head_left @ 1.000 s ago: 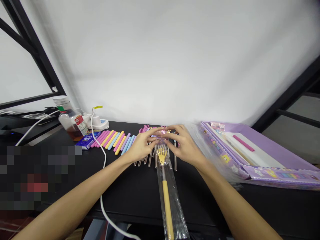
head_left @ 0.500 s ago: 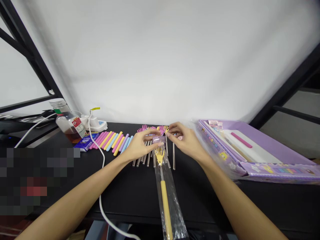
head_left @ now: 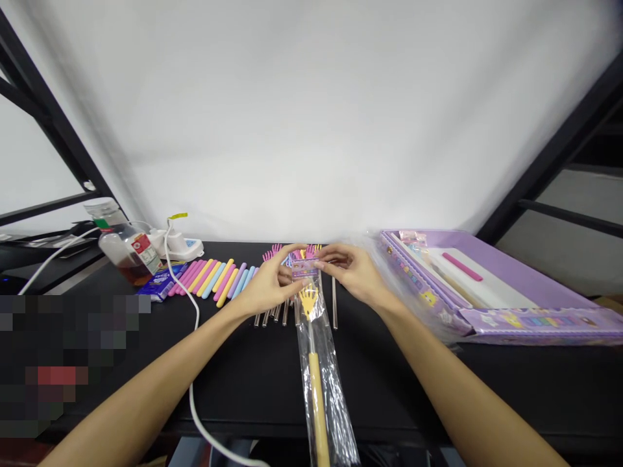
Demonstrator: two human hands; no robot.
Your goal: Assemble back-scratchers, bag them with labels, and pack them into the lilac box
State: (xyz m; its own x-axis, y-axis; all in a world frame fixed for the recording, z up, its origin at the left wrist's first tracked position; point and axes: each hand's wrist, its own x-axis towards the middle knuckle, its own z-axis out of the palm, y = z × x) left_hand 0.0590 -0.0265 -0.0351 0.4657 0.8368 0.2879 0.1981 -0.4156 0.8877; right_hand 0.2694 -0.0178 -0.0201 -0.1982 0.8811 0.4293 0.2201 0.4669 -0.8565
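A black bench (head_left: 253,383) — pink, yellow and blue rods (head_left: 209,279) form stripes at left, a lilac box (head_left: 535,322) sits right, a pink-printed packet (head_left: 304,269) shows at centre — and a yellow back scratcher (head_left: 316,402) lies near.

Left arm (head_left: 146,383): bare, reaching in from the lower left, slanting up toward the grip.
Right arm (head_left: 455,383): bare, reaching in from the lower right, slanting up toward the grip, a near mirror of the other.
Left wrist (head_left: 237,308): just behind the grip on its left, nearly straight.
Right wrist (head_left: 384,301): just behind the grip on its right, gently bent.
Left hand (head_left: 265,282): back upward, fingers pointing inward.
Right hand (head_left: 353,272): back upward, fingers curled inward, facing the other hand.
Fingertips (head_left: 325,263): both sets closed in at the grip, close together, pinching from either side.
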